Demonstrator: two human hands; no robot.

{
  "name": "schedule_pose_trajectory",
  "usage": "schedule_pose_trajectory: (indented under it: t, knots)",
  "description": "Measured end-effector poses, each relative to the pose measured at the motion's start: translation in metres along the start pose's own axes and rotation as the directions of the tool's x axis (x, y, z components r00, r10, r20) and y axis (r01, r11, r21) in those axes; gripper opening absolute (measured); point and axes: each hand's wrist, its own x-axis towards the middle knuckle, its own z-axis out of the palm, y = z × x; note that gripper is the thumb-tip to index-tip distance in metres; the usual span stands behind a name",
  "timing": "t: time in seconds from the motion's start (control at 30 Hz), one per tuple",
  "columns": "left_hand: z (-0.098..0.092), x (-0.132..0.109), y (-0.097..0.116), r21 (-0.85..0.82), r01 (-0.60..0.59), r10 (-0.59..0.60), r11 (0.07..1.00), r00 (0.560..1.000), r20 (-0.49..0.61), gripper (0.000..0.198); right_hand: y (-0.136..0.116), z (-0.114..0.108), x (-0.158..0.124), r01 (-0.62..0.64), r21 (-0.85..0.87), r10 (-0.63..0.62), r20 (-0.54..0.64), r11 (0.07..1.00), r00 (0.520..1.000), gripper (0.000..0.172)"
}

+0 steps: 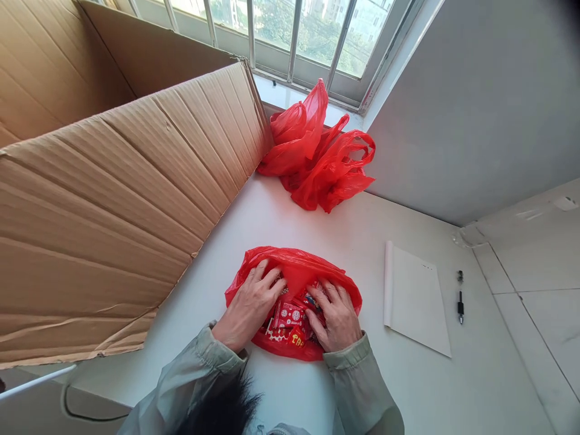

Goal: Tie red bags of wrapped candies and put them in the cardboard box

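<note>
A red plastic bag (294, 266) lies open on the white table (353, 235) right in front of me. Inside it are several red and white patterned packets (290, 320). My left hand (249, 305) rests on the bag's left side with its fingers reaching into the opening. My right hand (335, 317) lies on the right side, fingers curled over the packets and the bag's edge. Both hands press on the bag; I cannot make out a firm grip on any single packet.
A pile of crumpled red plastic bags (319, 157) sits at the back by the window. A large cardboard box (118, 205) stands along the left. A white paper pad (414, 296) and a black pen (460, 302) lie to the right.
</note>
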Motion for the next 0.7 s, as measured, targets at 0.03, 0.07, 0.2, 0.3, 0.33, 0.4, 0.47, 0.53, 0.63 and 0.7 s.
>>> schedule_pose_trajectory:
  t: [0.03, 0.07, 0.2, 0.3, 0.33, 0.4, 0.47, 0.53, 0.63, 0.7]
  knots:
    - [0.0, 0.001, 0.0, 0.005, 0.008, -0.008, 1.0, 1.0, 0.006, 0.028, 0.001, 0.0, 0.0, 0.007, 0.005, -0.007, 0.008, 1.0, 1.0, 0.037]
    - [0.001, 0.002, 0.0, 0.011, 0.014, -0.014, 1.0, 1.0, 0.014, 0.028, 0.001, 0.0, 0.0, 0.01, 0.008, -0.01, 0.012, 1.0, 1.0, 0.037]
    - [-0.002, 0.007, 0.001, 0.031, 0.031, -0.032, 0.999, 0.998, 0.046, 0.024, 0.005, 0.003, -0.002, 0.028, 0.008, -0.028, 0.006, 1.0, 1.0, 0.039]
    - [-0.007, 0.012, 0.001, 0.051, 0.04, -0.043, 0.998, 0.997, 0.064, 0.02, 0.008, 0.007, -0.003, 0.04, 0.01, -0.04, 0.003, 0.999, 0.999, 0.04]
    - [-0.009, 0.013, 0.001, 0.057, 0.039, -0.043, 0.998, 0.997, 0.069, 0.019, 0.009, 0.008, -0.004, 0.04, 0.012, -0.04, 0.0, 0.999, 0.999, 0.041]
    - [-0.013, 0.016, 0.0, 0.063, 0.027, -0.031, 0.998, 0.997, 0.077, 0.017, 0.01, 0.01, -0.004, 0.043, 0.012, -0.043, -0.007, 0.999, 0.999, 0.041]
    - [-0.017, 0.017, -0.001, 0.064, 0.002, -0.007, 0.998, 0.997, 0.083, 0.016, 0.01, 0.011, -0.004, 0.045, 0.002, -0.045, -0.013, 0.999, 0.999, 0.041]
    - [-0.02, 0.017, -0.004, 0.061, -0.033, 0.028, 0.998, 0.996, 0.084, 0.013, 0.01, 0.011, -0.004, 0.048, -0.006, -0.048, -0.017, 0.999, 0.999, 0.042]
    - [-0.022, 0.016, -0.007, 0.049, -0.082, 0.077, 0.995, 0.993, 0.094, 0.009, 0.01, 0.012, -0.003, 0.05, -0.007, -0.05, -0.022, 0.999, 0.999, 0.042]
    - [-0.021, 0.014, -0.009, 0.037, -0.094, 0.09, 0.995, 0.991, 0.098, 0.01, 0.01, 0.012, -0.004, 0.052, -0.009, -0.052, -0.029, 0.999, 0.998, 0.042]
